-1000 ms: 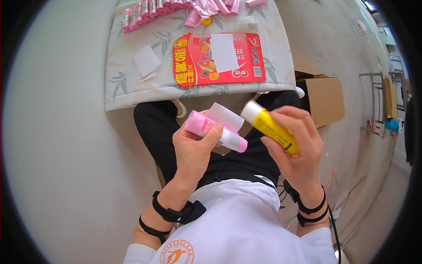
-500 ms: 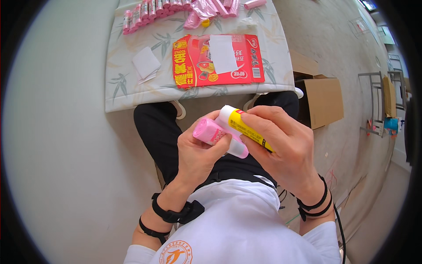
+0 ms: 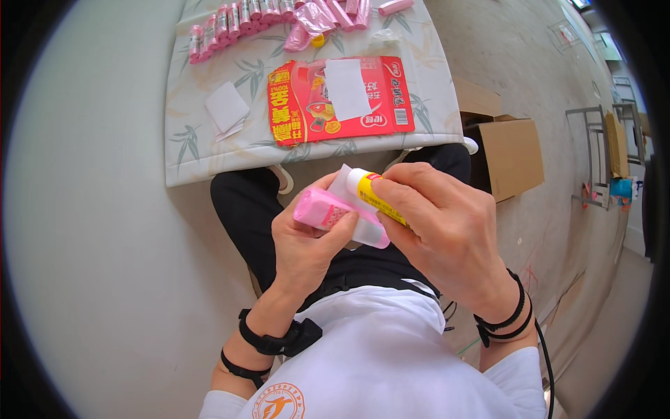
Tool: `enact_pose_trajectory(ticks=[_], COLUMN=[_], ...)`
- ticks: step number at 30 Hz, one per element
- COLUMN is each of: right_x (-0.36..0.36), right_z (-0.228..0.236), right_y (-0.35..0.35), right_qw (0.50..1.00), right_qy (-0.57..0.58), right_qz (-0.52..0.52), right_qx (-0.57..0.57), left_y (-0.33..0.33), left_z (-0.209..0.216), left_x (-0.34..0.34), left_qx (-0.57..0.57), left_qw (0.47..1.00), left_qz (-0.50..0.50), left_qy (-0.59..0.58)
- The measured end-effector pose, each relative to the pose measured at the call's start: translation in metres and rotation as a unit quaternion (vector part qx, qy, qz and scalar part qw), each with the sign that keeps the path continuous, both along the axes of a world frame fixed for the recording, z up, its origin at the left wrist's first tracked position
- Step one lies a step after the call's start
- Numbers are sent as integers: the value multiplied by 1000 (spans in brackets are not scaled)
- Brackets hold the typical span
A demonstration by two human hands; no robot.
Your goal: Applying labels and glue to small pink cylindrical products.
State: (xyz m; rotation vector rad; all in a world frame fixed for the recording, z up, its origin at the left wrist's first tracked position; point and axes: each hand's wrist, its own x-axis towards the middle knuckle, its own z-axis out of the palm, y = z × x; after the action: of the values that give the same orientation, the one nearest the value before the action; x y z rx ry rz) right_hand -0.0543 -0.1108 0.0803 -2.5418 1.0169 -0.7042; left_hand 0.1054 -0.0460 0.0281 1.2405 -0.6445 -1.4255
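1. Centrally, above the person's lap and short of the near table edge, the left hand [image 3: 303,244] grips a pink plastic-bag roll [image 3: 317,208], its thumb pressed across the near side.
2. The roll lies aslant, one end toward the far left and the other toward the near right, and a white paper slip [image 3: 340,183] stands out from its far side.
3. Just to the right, the right hand [image 3: 447,216] is closed around a yellow glue stick [image 3: 382,200], whose white end points far left over the slip; whether the two touch, I cannot tell.
4. On the table's leaf-patterned cloth [image 3: 209,159], a red printed cardboard sheet [image 3: 384,105] lies flat with a white sheet of paper [image 3: 347,91] on top.
5. Left of it, a few white slips [image 3: 227,108] overlap in a loose stack.
6. Along the far side are a row of pink rolls [image 3: 227,26], loose pink plastic [image 3: 296,38] and a small yellow cap [image 3: 318,41].
7. To the right of the table, an open cardboard box [image 3: 513,157] stands on the floor.
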Motion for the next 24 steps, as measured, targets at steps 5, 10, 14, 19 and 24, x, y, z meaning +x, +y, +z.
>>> enact_pose_trajectory(ticks=[5, 10, 14, 19, 24], right_x=[-1, -5, -12, -23, -21], right_z=[2, -2, 1, -16, -93], right_y=[-1, -1, -2, -22, -63], right_qw=[1000, 1000, 997, 992, 975], right_qy=[29, 4, -24, -48, -109], right_qz=[-10, -23, -62, -110, -168], right_qx=[6, 8, 47, 46, 99], left_y=[-2, -8, -11, -28, -81], left_z=[-2, 2, -5, -59, -157], left_x=[2, 4, 10, 27, 27], left_qx=[-33, -29, -32, 95, 123], left_qw=[999, 999, 998, 994, 978], left_qz=[16, 23, 28, 45, 150], left_qy=[-16, -20, -43, 13, 77])
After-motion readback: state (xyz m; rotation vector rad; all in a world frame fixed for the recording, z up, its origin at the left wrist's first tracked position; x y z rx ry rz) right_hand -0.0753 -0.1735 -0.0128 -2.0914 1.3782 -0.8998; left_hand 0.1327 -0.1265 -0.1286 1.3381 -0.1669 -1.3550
